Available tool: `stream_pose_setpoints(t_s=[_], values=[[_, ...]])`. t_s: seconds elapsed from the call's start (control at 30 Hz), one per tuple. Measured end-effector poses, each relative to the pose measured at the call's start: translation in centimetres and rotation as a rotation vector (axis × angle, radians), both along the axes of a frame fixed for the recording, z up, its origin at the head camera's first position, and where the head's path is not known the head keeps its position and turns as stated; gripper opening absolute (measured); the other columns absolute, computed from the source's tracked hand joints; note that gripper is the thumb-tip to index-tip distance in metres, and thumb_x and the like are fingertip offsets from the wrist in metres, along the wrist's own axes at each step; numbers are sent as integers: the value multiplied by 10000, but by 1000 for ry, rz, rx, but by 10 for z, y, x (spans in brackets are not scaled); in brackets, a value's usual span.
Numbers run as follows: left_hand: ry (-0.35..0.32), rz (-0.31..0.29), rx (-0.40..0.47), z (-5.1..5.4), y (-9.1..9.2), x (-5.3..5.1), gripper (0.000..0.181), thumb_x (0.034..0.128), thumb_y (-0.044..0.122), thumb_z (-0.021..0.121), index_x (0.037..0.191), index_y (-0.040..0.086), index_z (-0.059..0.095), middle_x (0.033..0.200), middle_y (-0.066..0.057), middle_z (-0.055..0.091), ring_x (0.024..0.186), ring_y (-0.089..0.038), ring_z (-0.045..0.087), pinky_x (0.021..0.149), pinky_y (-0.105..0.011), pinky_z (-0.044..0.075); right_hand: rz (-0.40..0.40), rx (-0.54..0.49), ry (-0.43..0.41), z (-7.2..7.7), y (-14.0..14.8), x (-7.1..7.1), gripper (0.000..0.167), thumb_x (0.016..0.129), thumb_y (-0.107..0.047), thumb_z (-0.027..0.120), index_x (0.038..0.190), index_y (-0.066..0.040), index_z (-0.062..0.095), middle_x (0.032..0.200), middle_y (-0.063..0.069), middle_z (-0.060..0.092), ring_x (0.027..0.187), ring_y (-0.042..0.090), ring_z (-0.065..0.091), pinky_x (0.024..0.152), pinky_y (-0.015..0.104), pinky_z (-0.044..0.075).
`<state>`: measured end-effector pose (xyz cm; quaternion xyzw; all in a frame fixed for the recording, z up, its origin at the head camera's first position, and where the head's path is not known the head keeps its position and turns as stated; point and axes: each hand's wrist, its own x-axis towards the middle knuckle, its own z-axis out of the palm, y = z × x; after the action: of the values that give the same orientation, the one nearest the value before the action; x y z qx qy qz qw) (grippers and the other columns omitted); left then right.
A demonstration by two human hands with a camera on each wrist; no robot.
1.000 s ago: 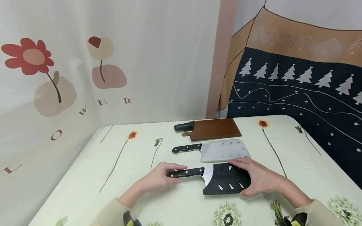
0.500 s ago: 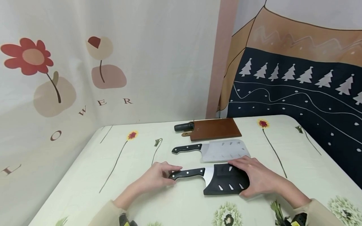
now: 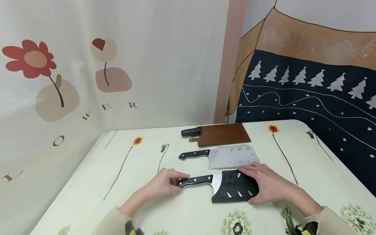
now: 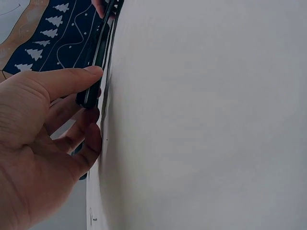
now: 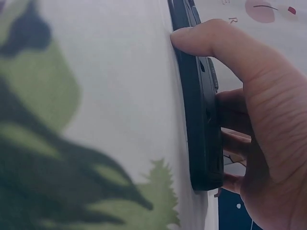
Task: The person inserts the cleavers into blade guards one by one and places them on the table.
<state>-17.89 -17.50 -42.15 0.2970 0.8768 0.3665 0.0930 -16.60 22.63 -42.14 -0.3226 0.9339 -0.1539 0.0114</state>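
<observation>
A cleaver lies on the flowered tablecloth in the head view, its black handle (image 3: 196, 180) to the left and its blade in a slotted black blade guard (image 3: 233, 189). With thumb and fingertips my left hand (image 3: 162, 185) pinches the butt of that handle, also seen in the left wrist view. My right hand (image 3: 271, 186) spans the guard's right end, thumb at the near edge and fingers at the far edge. In the right wrist view the guard (image 5: 201, 129) lies flat on the cloth, between thumb and curled fingers.
Just behind lies a second cleaver (image 3: 194, 154) in a translucent guard (image 3: 235, 157). Farther back is a brown leather sheath (image 3: 224, 134) with a black handle (image 3: 191, 132) sticking out leftward. Printed curtains stand behind the tablecloth (image 3: 117, 163).
Over the last second my left hand has drawn slightly left, toward the handle's butt, and the cleaver has shifted very little. My right hand stays on the guard.
</observation>
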Motion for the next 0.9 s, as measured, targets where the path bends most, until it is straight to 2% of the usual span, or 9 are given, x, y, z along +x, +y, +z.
stream_pose_setpoints(t_s=[0.13,0.4,0.7,0.9], values=[[12,-11,-3,-1,2,0,511,802,40,847,1294,100,726,854,91,667,717,-49,542,650,-248,485,-3,-1,7,0,1,1,937,623,-444,878,1429,-60,595,1413,113,594,1307,403,505,1022,611,405],[-33,-2,4,-1,2,1,559,792,14,836,1328,84,698,949,77,725,729,-51,561,652,-245,489,15,-5,11,0,2,1,930,638,-457,878,1430,-61,594,1412,109,594,1298,391,510,1014,610,410],[-22,-16,16,-1,0,0,557,801,7,830,1336,60,684,1001,47,744,741,-49,573,667,-236,488,32,-11,-4,2,3,-1,898,666,-480,869,1426,-85,601,1424,87,578,1295,378,504,1001,620,413],[-45,9,32,0,-2,1,564,827,28,821,1367,60,659,1076,21,743,809,-91,611,708,-253,511,1,-73,-40,8,8,2,818,742,-506,851,1424,-127,608,1418,70,585,1313,368,503,1001,623,425]])
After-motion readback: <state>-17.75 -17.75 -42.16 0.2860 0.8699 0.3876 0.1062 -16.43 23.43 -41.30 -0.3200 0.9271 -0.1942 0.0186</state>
